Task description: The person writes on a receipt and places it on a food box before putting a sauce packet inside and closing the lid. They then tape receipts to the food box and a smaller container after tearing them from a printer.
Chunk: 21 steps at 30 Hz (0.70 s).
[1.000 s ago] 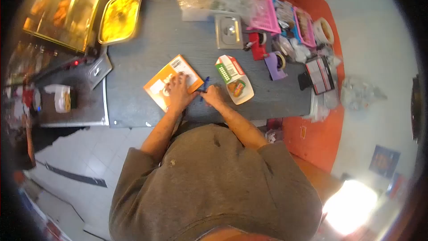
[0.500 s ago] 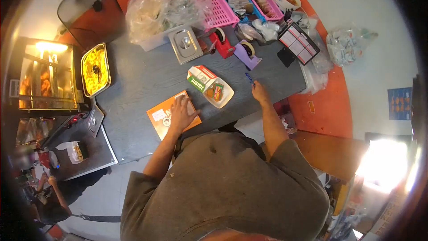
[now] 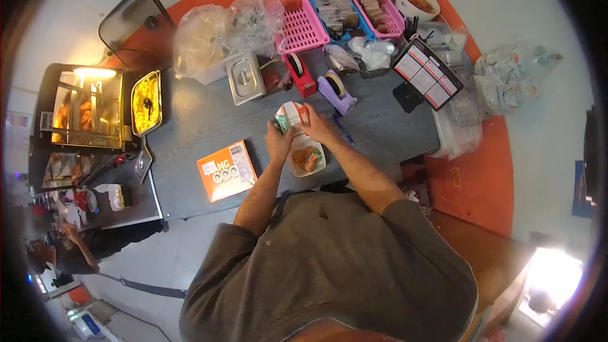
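Observation:
Both my hands are at the raised lid of a small takeaway food box (image 3: 292,113), printed white, red and green. My left hand (image 3: 279,142) grips the lid's left side, and my right hand (image 3: 318,126) closes on its right side. Below the lid, the open tray holds brown fried pieces (image 3: 298,160) and a small colourful packet (image 3: 312,159). A blue pen (image 3: 344,129) lies on the table, just right of my right hand. Left of my left hand, a closed orange box (image 3: 228,171) with a white label lies flat.
Tape dispensers, red (image 3: 300,76) and purple (image 3: 337,92), stand behind the food box, beside a lidded steel container (image 3: 244,80). Pink and blue baskets (image 3: 303,30) line the back. A tablet (image 3: 428,71) stands right. Left are a yellow food tray (image 3: 147,102) and another person (image 3: 73,240).
My left hand has left the orange box and my right hand has let go of the pen. Both now hold the food box's lid. The view has shifted slightly.

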{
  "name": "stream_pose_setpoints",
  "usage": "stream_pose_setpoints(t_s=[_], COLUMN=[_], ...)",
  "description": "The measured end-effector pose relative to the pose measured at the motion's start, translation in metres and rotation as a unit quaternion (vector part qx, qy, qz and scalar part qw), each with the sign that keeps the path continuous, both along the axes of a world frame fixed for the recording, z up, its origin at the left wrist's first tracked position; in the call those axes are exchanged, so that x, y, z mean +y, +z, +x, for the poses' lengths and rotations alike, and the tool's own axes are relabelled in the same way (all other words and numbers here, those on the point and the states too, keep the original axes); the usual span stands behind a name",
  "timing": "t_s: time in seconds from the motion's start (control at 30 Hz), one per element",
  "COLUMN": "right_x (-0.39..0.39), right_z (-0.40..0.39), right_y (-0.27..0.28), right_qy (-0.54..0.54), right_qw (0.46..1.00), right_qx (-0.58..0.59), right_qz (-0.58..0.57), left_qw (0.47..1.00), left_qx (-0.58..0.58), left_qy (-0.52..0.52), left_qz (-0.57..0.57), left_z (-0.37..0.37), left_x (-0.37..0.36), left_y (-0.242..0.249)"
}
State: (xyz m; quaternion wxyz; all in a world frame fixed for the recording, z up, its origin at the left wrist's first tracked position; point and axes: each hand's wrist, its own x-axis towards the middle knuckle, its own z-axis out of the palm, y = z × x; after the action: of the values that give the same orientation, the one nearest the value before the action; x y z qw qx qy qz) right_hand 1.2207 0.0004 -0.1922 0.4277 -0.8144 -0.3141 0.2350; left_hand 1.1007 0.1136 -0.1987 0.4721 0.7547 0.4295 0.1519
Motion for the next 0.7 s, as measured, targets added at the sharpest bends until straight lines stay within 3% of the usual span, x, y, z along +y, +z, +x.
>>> stream_pose_setpoints(t_s=[0.07,0.1,0.17,0.2,0.23,0.3,0.33,0.4,0.43,0.5,0.53,0.63,0.67,0.7], right_x=[0.016,0.016,0.010,0.004,-0.008,-0.038,-0.053,-0.080,-0.086,-0.096,-0.098,-0.096,-0.093,-0.087], right_z=[0.008,0.010,0.016,0.021,0.025,0.026,0.022,0.011,0.006,-0.010,-0.019,-0.031,-0.027,-0.021], right_y=[0.016,0.020,0.039,0.044,0.039,0.026,0.014,-0.008,-0.006,-0.003,-0.013,-0.063,-0.072,-0.075], right_qy=[0.027,0.039,0.087,0.137,0.143,0.236,0.234,0.288,0.286,0.189,0.142,0.141,0.136,0.111], right_qw=[0.989,0.989,0.979,0.969,0.968,0.893,0.894,0.859,0.859,0.959,0.978,0.971,0.971,0.987], right_qx=[-0.117,-0.111,-0.170,-0.164,-0.161,-0.360,-0.359,-0.418,-0.421,-0.213,-0.126,-0.098,-0.100,0.053], right_qz=[-0.092,-0.092,-0.071,-0.127,-0.125,0.131,0.131,0.067,0.064,0.003,-0.082,-0.169,-0.167,-0.103], left_qw=[0.992,0.992,0.957,0.969,0.970,0.938,0.938,0.829,0.828,0.823,0.828,0.863,0.853,0.850], left_qx=[0.017,0.025,-0.166,-0.128,-0.124,-0.124,-0.123,-0.085,-0.089,0.064,0.079,0.032,0.045,0.045], left_qy=[-0.015,-0.004,-0.073,-0.100,-0.095,-0.209,-0.211,-0.421,-0.422,-0.460,-0.487,-0.462,-0.483,-0.486], left_qz=[0.127,0.125,0.225,0.186,0.187,0.246,0.246,0.358,0.359,0.327,0.267,0.201,0.192,0.196], left_z=[0.009,0.008,-0.004,-0.015,-0.031,-0.062,-0.075,-0.094,-0.093,-0.089,-0.078,-0.037,-0.021,-0.005], left_x=[-0.002,0.005,0.027,0.022,0.023,0.026,0.020,0.008,0.001,-0.015,-0.014,-0.012,-0.002,0.010], left_y=[0.035,0.029,0.014,0.043,0.038,0.023,0.013,-0.001,0.002,0.010,0.022,0.005,0.003,-0.004])
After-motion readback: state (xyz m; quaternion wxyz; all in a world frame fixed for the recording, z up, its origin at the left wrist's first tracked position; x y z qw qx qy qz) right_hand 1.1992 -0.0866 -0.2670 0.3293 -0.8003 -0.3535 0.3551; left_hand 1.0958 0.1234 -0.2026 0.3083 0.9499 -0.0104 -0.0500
